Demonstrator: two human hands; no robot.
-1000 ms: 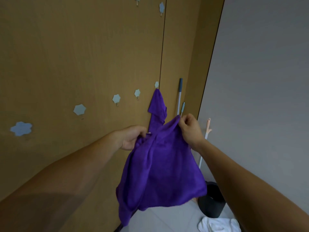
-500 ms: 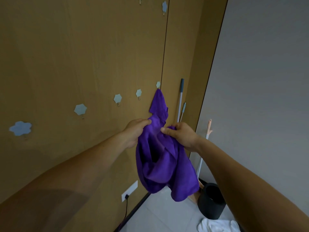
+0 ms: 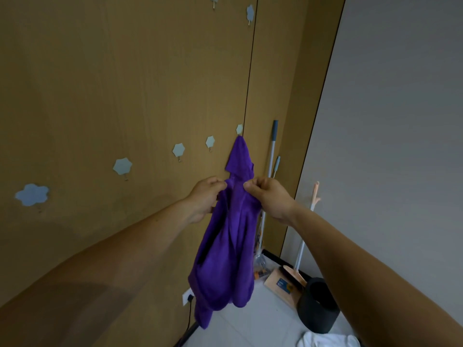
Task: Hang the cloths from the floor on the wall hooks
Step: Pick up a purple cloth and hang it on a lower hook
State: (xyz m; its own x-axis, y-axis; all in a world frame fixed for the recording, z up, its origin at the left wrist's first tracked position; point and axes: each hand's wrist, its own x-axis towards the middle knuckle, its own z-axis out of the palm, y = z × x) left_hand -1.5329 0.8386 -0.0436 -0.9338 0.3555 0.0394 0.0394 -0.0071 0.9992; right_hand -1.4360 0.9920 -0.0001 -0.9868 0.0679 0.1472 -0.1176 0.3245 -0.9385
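Purple fleecy cloth [image 3: 225, 246]: top corner peaks straight above my fingers [image 3: 218, 182], just under a pale blue hexagonal stick-on hook [image 3: 239, 128]; it looks caught there, though the hook's pin is hidden by fabric.

Left hand [image 3: 205, 199] and right hand [image 3: 270, 197] each pinch a fold at the cloth's narrow neck, fingers curled tight, the two hands close together. Below my fingers the rest hangs limp in thick, soft vertical folds; matte, short nap.

Progress, my judgement: this cloth is as good as hung, release pending. Left of my fingers a row of similar pale blue hooks [image 3: 178, 149] stands bare on the smooth wood-grain wall panel [image 3: 125, 83]. Well below my right fingers a crumpled white cloth [image 3: 325, 340] lies on the pale tiled floor [image 3: 263, 321], just beside a matte black round bin [image 3: 318, 304]: not yet hung.
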